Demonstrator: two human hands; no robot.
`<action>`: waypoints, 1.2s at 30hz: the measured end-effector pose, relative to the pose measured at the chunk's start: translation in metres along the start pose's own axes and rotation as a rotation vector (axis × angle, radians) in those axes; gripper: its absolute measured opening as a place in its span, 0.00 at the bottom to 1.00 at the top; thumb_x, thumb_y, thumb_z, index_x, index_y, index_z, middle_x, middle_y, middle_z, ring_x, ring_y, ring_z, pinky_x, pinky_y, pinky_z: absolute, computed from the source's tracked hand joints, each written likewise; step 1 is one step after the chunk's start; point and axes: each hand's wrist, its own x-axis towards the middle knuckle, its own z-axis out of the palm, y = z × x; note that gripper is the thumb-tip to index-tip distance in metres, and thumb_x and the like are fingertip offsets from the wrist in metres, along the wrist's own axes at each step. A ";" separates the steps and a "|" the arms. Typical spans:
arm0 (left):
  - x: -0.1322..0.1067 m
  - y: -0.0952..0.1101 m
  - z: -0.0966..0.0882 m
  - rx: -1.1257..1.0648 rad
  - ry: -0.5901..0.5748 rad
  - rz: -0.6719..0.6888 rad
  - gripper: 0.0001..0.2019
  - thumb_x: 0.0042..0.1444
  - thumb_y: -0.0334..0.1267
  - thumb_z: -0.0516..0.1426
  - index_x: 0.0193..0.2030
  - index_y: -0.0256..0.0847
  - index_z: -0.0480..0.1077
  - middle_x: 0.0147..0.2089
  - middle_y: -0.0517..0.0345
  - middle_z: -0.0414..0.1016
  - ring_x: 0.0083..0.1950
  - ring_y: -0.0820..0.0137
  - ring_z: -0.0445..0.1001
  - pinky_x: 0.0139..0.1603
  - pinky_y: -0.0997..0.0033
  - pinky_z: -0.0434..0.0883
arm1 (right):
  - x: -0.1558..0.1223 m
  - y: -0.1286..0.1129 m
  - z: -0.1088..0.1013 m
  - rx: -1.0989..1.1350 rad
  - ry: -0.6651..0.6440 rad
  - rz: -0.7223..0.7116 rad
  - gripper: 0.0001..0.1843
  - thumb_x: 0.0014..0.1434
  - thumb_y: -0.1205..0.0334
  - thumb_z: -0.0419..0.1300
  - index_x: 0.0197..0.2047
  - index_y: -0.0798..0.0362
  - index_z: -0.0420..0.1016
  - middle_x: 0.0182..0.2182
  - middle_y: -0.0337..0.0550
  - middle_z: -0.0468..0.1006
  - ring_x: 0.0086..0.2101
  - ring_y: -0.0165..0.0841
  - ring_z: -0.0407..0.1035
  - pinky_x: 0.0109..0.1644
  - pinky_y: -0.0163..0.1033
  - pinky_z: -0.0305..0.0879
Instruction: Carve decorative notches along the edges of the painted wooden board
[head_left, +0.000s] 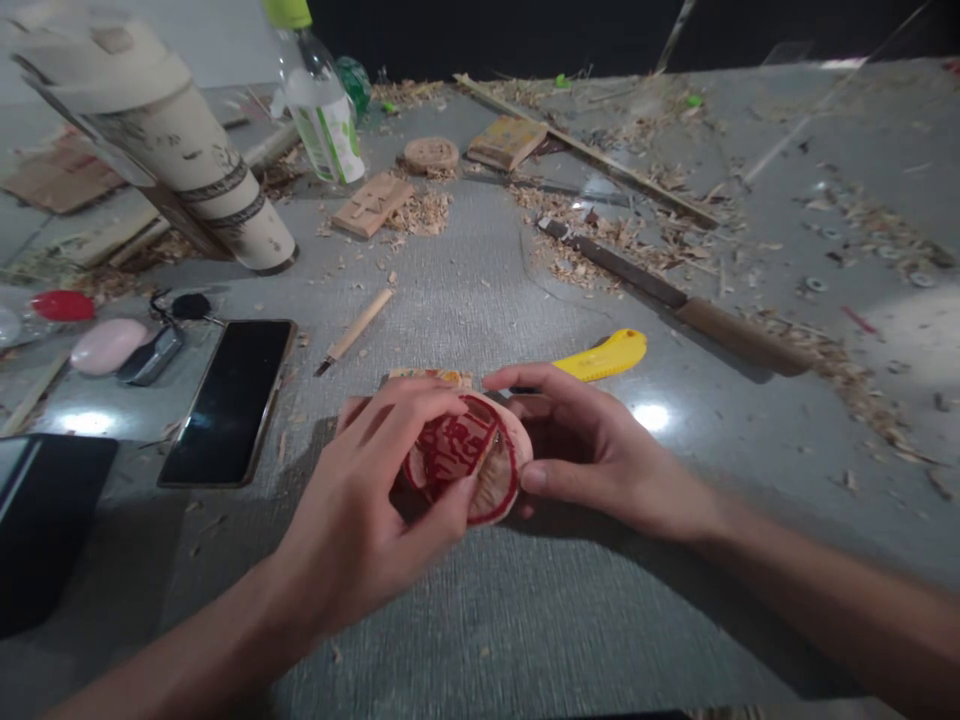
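A round wooden disc (pixel 491 480) with a red rim and a red carved pattern is tilted up between my two hands. My left hand (pixel 367 480) grips its left side, the thumb lying across the lower face and the fingers over the upper edge. On the right edge, my right hand (pixel 600 455) pinches the disc between thumb and curled fingers. Part of the carved face is hidden under the left fingers. Just behind my hands lie a yellow utility knife (pixel 604 357) and a small patterned block (pixel 431 378), partly covered. A thin wooden-handled carving tool (pixel 356 330) rests farther left.
A long file with a wooden handle (pixel 742 337) lies at right among wood shavings (pixel 600 240). At left are a phone (pixel 234 405), a tall tumbler (pixel 217 170) and a bottle (pixel 322 115). Carved wooden pieces (pixel 373 203) and a wood strip (pixel 600 155) lie farther back.
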 end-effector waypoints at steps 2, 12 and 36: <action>0.000 0.001 0.001 0.048 0.021 0.012 0.20 0.62 0.33 0.63 0.60 0.53 0.68 0.61 0.53 0.82 0.61 0.52 0.80 0.63 0.42 0.73 | 0.000 0.001 0.000 -0.005 0.004 0.008 0.31 0.66 0.63 0.75 0.67 0.45 0.70 0.44 0.39 0.82 0.36 0.28 0.79 0.39 0.34 0.82; -0.002 0.005 -0.001 0.109 0.044 0.036 0.19 0.62 0.33 0.62 0.58 0.50 0.68 0.61 0.57 0.84 0.59 0.56 0.83 0.60 0.49 0.72 | 0.000 0.003 -0.001 0.005 -0.013 0.012 0.31 0.66 0.65 0.75 0.68 0.45 0.70 0.40 0.37 0.83 0.36 0.28 0.80 0.39 0.33 0.82; 0.000 0.003 -0.004 0.028 0.023 0.012 0.23 0.59 0.33 0.62 0.62 0.48 0.72 0.65 0.52 0.81 0.69 0.53 0.77 0.67 0.44 0.68 | 0.001 -0.001 -0.002 0.031 0.026 0.029 0.26 0.70 0.63 0.71 0.66 0.43 0.70 0.42 0.37 0.80 0.38 0.29 0.77 0.39 0.36 0.83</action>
